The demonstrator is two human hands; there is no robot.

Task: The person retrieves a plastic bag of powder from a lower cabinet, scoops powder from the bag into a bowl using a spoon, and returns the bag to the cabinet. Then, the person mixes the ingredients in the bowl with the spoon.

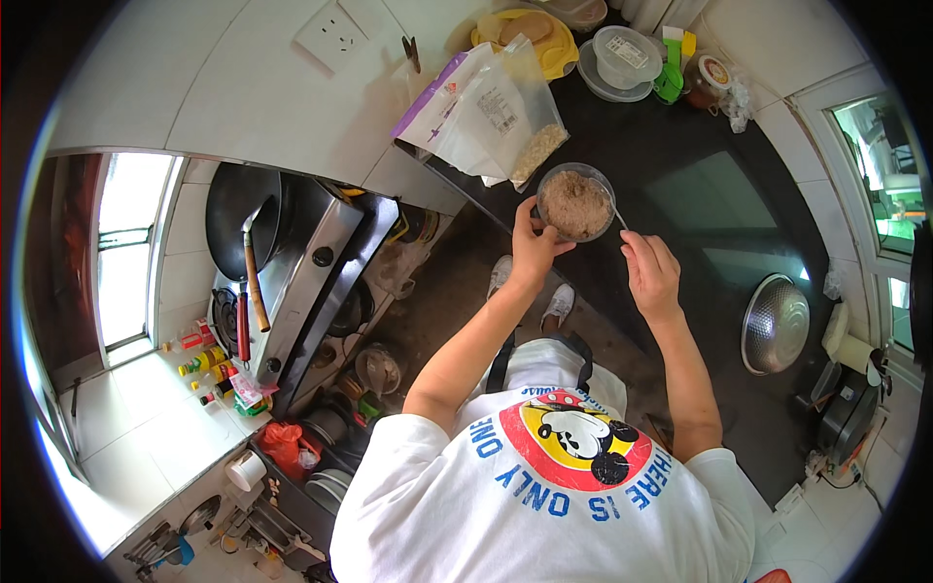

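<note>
A clear round tub (576, 202) full of a light brown, crumbly food is held at its lower left by my left hand (535, 246), over the edge of the dark countertop. My right hand (652, 273) pinches the handle of a thin metal utensil (619, 217), whose far end reaches into the tub's right side; that end is hidden by the food. Just above the tub lies an open plastic pouch (503, 109) with pale flakes at its bottom corner.
Along the back of the dark countertop (678, 262) are a yellow basket (557, 44), lidded plastic tubs (625, 58), a green utensil (668, 76) and a jar (711, 76). An upturned metal bowl (776, 324) lies at the right. A wok (244, 218) sits on the gas stove at the left.
</note>
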